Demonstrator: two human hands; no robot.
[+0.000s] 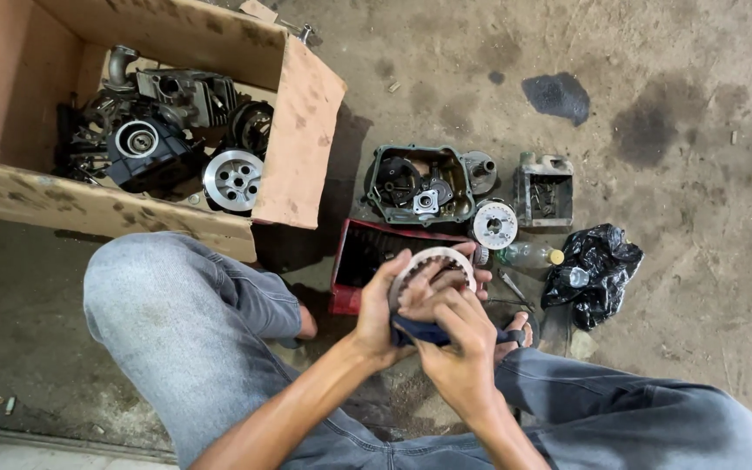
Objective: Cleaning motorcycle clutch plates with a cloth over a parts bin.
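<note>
- Two bare hands meet over the person's lap, between the raised knees in grey jeans [184,322], above a stained concrete floor [698,104].
- The left hand [378,309] has its fingers curled around the rim of a round toothed ring [435,261], holding it on edge just in front of the red tray.
- That ring is a flat, pale metal disc with a wide open centre; small teeth line its inner edge, and its face looks dull and brownish with grime.
- The right hand [454,335] is closed on a dark blue cloth [419,332], its fingers pressed against the ring's lower face.
- Just beyond the hands lies a red tray [367,252] with a dark inside.
- Farther out sit a black engine casing [418,184], a silver round hub [493,224], a small grey metal housing [543,190], a clear bottle [528,255] with a yellow cap and a crumpled black plastic bag [594,270].
- At the upper left, an oil-spotted cardboard box [298,130] holds greasy engine parts [158,130].
</note>
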